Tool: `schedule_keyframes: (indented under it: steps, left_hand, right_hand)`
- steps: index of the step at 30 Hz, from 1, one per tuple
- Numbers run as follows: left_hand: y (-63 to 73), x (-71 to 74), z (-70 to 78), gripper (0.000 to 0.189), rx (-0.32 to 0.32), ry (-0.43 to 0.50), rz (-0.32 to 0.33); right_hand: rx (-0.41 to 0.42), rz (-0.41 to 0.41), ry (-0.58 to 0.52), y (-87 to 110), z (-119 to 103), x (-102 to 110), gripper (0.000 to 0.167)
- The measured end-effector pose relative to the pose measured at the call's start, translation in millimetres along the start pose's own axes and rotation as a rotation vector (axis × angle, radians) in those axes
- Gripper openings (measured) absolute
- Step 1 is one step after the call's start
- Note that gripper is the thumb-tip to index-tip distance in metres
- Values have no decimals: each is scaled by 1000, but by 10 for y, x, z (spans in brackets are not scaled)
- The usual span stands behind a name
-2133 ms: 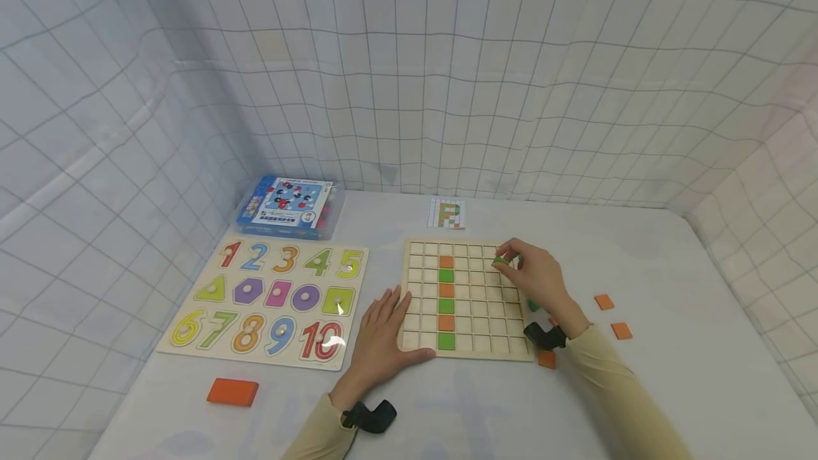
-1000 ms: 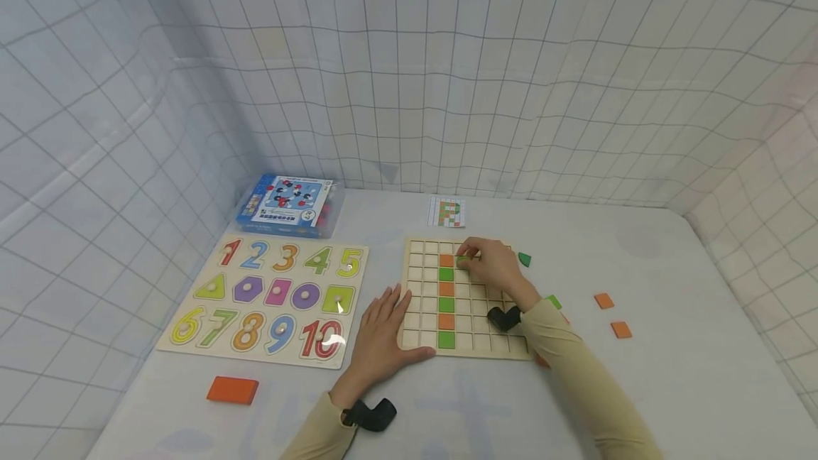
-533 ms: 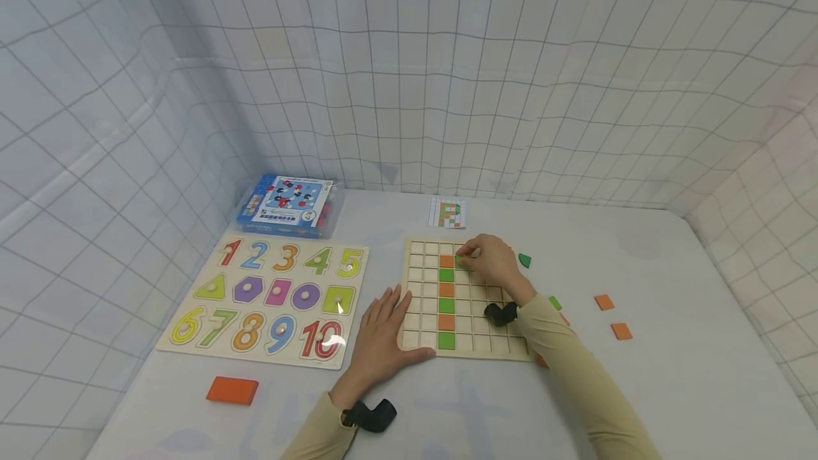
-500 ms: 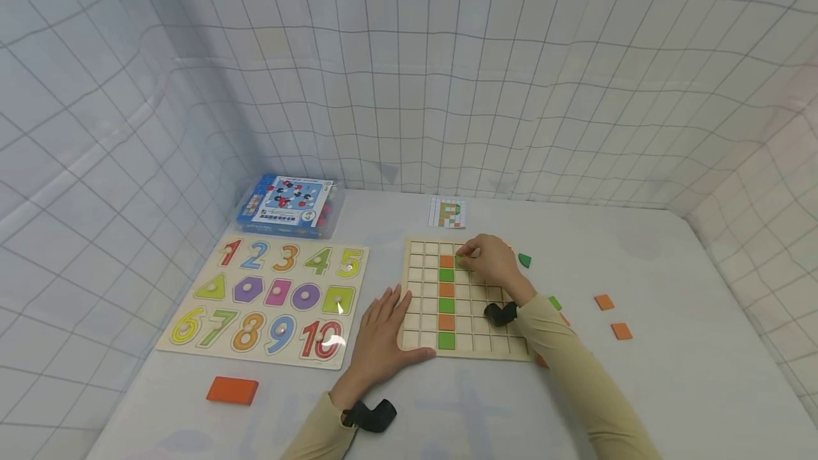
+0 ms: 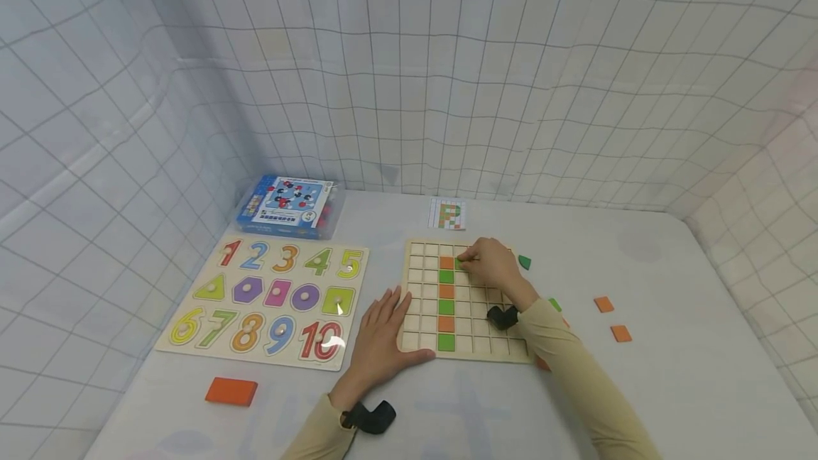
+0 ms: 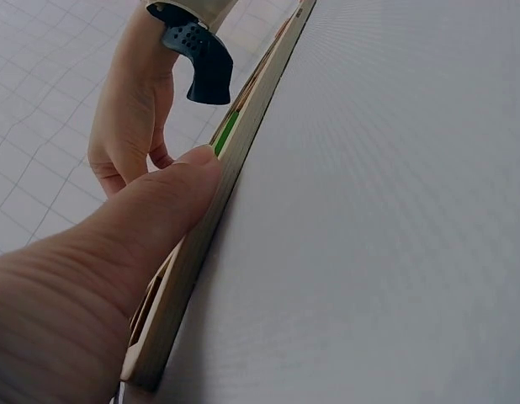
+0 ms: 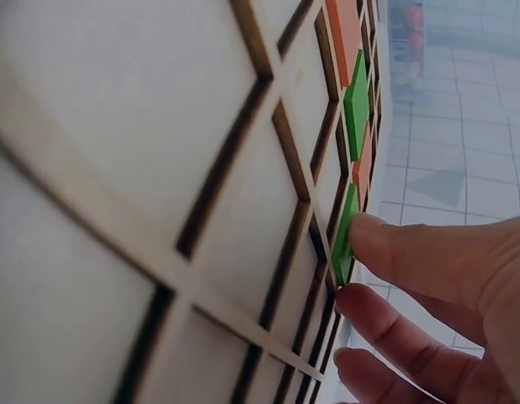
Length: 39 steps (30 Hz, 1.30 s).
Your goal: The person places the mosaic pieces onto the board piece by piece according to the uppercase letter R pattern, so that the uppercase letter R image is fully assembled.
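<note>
A wooden grid board (image 5: pixel 418 325) lies on the table, with a column of alternating orange and green square tiles (image 5: pixel 446 307) in its cells. My left hand (image 5: pixel 382 336) rests flat at the board's left side. Its thumb touches the front edge in the left wrist view. At the top of the column my right hand (image 5: pixel 491 265) has thumb and index finger on a green tile (image 7: pixel 346 236), just right of the uppermost orange tile (image 5: pixel 446 262). In the right wrist view the thumb is on this tile's face and the index fingertip at its edge.
A small pattern card (image 5: pixel 448 214) lies behind the board. Loose orange tiles (image 5: pixel 603 304) and a dark green piece (image 5: pixel 525 262) are to its right. A number puzzle (image 5: pixel 358 268), a boxed set (image 5: pixel 287 204) and an orange block (image 5: pixel 231 391) are at left.
My right hand has carried the green tile left across the board and down to the cell beside the top orange tile. My left hand has stayed in place.
</note>
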<state>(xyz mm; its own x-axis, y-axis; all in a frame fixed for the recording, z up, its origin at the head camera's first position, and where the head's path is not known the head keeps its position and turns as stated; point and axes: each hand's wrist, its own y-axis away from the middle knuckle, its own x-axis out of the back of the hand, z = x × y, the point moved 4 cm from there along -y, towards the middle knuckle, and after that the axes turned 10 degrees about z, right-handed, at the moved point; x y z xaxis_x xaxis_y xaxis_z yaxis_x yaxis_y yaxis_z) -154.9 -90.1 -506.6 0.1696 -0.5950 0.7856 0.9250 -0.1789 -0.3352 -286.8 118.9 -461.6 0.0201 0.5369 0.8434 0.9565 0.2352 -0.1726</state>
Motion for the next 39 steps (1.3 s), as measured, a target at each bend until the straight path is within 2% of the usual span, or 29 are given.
schedule_keyframes:
  steps: [4, 11, 15, 20, 29, 34, 39]
  left_hand:
    - [-1, 1, 4, 103, 0, 7, 1]
    - [7, -11, -9, 103, 0, -6, -4]
    - [13, -11, -10, 103, 1, 2, -6]
    - [9, 1, 1, 103, -7, 9, 5]
    - [0, 5, 1, 102, -6, 2, 9]
    - [-1, 12, 12, 102, -23, -1, 21]
    - [1, 9, 13, 102, -20, 2, 18]
  right_hand:
    - [43, -40, 4, 30, 2, 18, 19]
    - [194, -61, 57, 137, 62, 33, 31]
    - [251, -49, -2, 205, 98, 53, 37]
    - [226, -24, -105, 324, 166, 155, 41]
    - [161, 135, -134, 549, 367, 478, 40]
    - [134, 276, -75, 684, 531, 655, 39]
    - [63, 418, -4, 837, 717, 813, 39]
